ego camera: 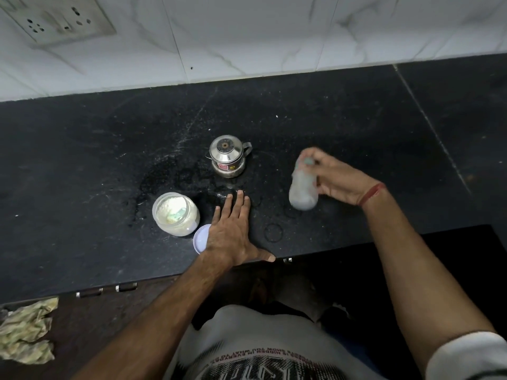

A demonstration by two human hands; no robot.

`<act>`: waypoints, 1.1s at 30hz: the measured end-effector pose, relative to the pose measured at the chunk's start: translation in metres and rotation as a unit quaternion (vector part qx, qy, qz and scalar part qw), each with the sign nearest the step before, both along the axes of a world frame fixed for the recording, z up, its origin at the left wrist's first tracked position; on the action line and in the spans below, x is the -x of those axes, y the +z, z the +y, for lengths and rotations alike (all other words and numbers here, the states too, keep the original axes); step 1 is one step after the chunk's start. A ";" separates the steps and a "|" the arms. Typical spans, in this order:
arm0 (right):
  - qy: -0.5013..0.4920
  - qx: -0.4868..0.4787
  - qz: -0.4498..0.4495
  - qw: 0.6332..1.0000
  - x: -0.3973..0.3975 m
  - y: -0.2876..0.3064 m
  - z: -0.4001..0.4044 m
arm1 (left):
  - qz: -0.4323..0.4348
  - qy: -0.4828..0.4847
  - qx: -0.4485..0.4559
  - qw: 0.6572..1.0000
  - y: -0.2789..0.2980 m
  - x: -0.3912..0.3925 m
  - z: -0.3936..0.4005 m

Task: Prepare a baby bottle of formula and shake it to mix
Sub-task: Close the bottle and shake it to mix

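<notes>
Gripping the blurred bottle [303, 187], right hand [340, 179] tilts it top-away.

Black speckled stone countertop [82, 165], seam line [430, 124] crossing right part. Dusty white streaks and damp patches on surface. Wall behind: white marble-look tiles [247, 34] with grey veining, thin grout joints. Grimy switch-and-socket plate [59, 19] on wall at upper left. Below counter edge: dark cabinet front, small metal fittings [107, 289] along top. Crumpled yellowish cloth [26, 333] at lower left. Lighting dim, even, soft sheen on stone.
</notes>
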State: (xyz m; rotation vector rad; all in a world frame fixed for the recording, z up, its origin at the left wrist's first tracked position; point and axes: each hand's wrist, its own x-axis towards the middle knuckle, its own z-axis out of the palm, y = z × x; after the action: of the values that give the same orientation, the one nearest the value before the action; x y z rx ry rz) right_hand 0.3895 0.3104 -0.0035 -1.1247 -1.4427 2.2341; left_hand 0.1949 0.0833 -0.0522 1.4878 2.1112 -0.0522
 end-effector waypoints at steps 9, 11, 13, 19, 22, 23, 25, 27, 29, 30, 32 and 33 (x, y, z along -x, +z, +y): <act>-0.070 -0.034 -0.002 0.997 0.008 -0.032 -0.035 | 0.006 0.002 0.009 1.000 0.002 -0.001 0.002; -0.160 -0.042 0.023 0.986 0.010 -0.029 -0.036 | 0.005 0.011 0.008 1.000 0.002 -0.001 0.003; -0.019 -0.033 -0.002 0.999 0.008 -0.022 -0.036 | 0.004 0.008 0.008 1.000 0.002 -0.001 0.002; -0.110 -0.030 -0.005 0.993 -0.004 -0.020 -0.018 | 0.001 0.012 -0.001 1.000 0.002 -0.001 0.001; 0.085 -0.001 -0.043 0.995 -0.018 -0.020 -0.017 | -0.007 0.009 -0.001 1.000 0.002 -0.002 0.001; 0.025 0.013 -0.004 1.000 -0.015 -0.019 -0.020 | -0.008 0.011 -0.001 1.000 0.002 -0.002 0.001; -0.124 0.021 0.054 0.991 -0.009 -0.022 -0.025 | -0.009 0.020 -0.003 1.000 0.002 -0.003 0.002; -0.043 0.027 0.025 0.998 -0.001 -0.025 -0.036 | -0.013 0.023 -0.002 1.000 0.002 -0.003 0.001; 0.041 0.052 0.017 0.998 0.005 -0.034 -0.049 | -0.013 0.017 0.000 1.000 0.002 -0.003 0.001; -0.014 0.057 0.032 0.998 0.010 -0.036 -0.051 | -0.012 0.018 0.000 1.000 0.002 -0.003 0.001; -0.099 0.050 0.041 0.993 0.015 -0.037 -0.046 | -0.014 0.021 -0.001 1.000 0.002 -0.002 0.002; -0.057 0.051 0.036 0.996 0.017 -0.035 -0.045 | -0.012 0.021 -0.003 1.000 0.001 -0.002 0.001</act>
State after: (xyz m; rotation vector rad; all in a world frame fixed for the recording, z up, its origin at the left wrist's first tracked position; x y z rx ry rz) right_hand 0.3721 0.2650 -0.0385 -1.1163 -1.2170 2.2652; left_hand 0.1970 0.0845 -0.0507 1.4382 2.1242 -0.0125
